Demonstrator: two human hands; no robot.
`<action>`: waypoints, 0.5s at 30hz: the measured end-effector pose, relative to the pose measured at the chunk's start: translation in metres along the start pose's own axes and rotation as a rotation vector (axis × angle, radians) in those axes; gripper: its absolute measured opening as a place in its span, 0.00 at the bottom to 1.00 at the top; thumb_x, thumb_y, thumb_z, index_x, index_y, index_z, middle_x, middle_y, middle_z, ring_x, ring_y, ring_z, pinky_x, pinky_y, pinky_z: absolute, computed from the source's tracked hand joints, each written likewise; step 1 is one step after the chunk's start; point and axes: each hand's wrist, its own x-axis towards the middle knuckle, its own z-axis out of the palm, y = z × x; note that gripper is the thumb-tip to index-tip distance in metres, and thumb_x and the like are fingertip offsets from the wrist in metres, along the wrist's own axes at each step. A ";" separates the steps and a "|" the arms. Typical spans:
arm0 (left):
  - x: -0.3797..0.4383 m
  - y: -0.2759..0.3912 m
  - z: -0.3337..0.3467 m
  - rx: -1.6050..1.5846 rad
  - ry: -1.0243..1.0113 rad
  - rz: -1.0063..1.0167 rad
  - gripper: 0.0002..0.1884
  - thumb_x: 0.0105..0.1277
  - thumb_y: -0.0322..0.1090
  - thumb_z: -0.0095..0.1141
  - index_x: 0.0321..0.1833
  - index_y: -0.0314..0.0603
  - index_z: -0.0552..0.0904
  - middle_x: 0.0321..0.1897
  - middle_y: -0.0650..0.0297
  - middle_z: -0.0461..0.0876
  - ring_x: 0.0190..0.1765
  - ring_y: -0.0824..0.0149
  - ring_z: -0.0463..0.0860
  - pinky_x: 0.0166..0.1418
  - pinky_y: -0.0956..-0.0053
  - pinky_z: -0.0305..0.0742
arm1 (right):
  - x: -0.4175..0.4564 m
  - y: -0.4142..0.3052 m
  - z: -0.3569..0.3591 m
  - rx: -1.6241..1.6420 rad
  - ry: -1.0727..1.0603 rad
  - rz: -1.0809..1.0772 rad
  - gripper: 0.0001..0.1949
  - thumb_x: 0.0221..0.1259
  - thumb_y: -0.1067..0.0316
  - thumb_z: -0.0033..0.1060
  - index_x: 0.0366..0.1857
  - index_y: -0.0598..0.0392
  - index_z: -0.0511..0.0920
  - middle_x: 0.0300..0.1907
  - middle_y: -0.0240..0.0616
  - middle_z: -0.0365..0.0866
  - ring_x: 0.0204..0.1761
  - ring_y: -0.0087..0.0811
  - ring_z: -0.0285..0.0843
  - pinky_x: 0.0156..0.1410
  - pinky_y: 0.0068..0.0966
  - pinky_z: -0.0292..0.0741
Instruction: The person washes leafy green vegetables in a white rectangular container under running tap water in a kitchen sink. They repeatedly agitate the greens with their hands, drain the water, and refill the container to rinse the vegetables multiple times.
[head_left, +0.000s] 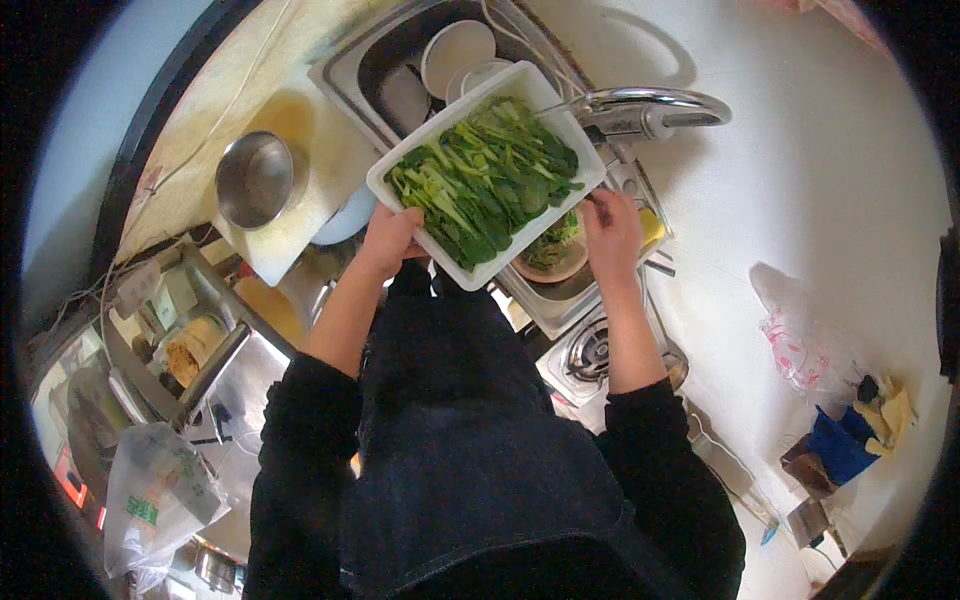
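A white rectangular plastic tub (480, 281) full of cut leafy greens (487, 176) is held up over the sink, its long side slanting up to the right. My left hand (391, 241) grips its near left corner, the thumb over the rim and the fingers underneath. At the right end of the tub is my right hand (613, 229), its fingers partly hidden at the rim. Below the tub and partly covered by it, a round bowl (551, 276) with green plant scraps stands in the near sink basin.
The far sink basin (375, 71) holds white bowls (459, 56). A chrome faucet (652, 112) arches beside the tub. A steel bowl (255, 180) stands on the left counter. A gas burner (589, 351) lies near my right forearm. Plastic bags (161, 487) hang at lower left.
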 end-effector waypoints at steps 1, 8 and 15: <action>0.006 0.008 0.002 0.012 0.001 0.022 0.37 0.70 0.27 0.52 0.84 0.43 0.63 0.67 0.49 0.84 0.60 0.46 0.92 0.54 0.42 0.94 | 0.020 -0.010 0.004 -0.144 0.011 -0.149 0.17 0.65 0.65 0.78 0.54 0.59 0.88 0.51 0.47 0.89 0.49 0.46 0.88 0.59 0.40 0.84; 0.017 -0.003 -0.003 -0.040 -0.027 0.020 0.34 0.70 0.26 0.52 0.81 0.41 0.65 0.65 0.49 0.84 0.59 0.47 0.92 0.54 0.42 0.95 | 0.061 -0.019 0.035 -0.570 -0.402 -0.170 0.17 0.62 0.66 0.77 0.55 0.53 0.88 0.51 0.48 0.91 0.56 0.54 0.87 0.64 0.50 0.83; 0.021 -0.003 -0.003 -0.014 0.018 0.005 0.34 0.71 0.23 0.54 0.81 0.44 0.64 0.66 0.50 0.82 0.61 0.46 0.90 0.51 0.40 0.95 | 0.063 -0.052 -0.031 -0.298 -0.238 -0.098 0.17 0.65 0.69 0.75 0.57 0.54 0.88 0.52 0.49 0.93 0.56 0.53 0.91 0.65 0.44 0.84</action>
